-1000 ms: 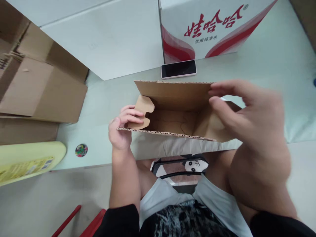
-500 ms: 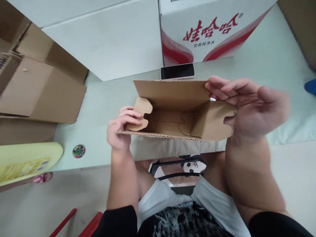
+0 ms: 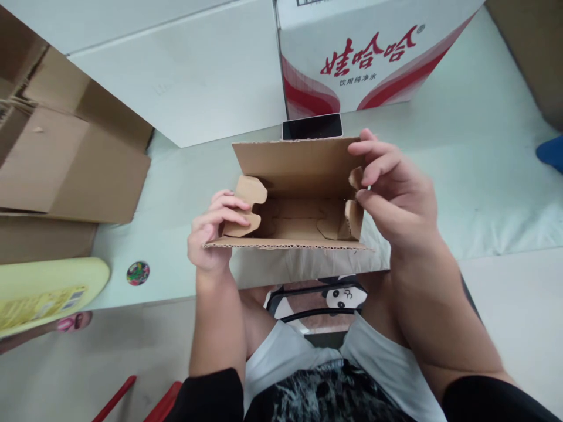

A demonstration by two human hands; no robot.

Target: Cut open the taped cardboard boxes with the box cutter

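A small brown cardboard box [image 3: 303,211] is held up in front of me with its top open and nothing visible inside. My left hand [image 3: 215,225] grips its left end, fingers over the notched left flap [image 3: 250,190] and thumb outside near the front edge. At the right end, my right hand [image 3: 396,190] has its fingers on the back panel's corner and its thumb against the notched right flap [image 3: 353,217], which is folded up and inward. The long back panel [image 3: 294,167] stands upright. The front edge faces me.
Behind the box a phone [image 3: 312,126] lies against a white carton with red print [image 3: 352,64]. Large brown cartons [image 3: 101,158] stand at left, beside a yellow bottle [image 3: 53,287] and a round colourful disc [image 3: 138,273]. A blue object [image 3: 549,155] is far right.
My right hand has moved left and curled in, bending the right flap from lying outward to upright over the box. My left hand keeps its hold on the left end.
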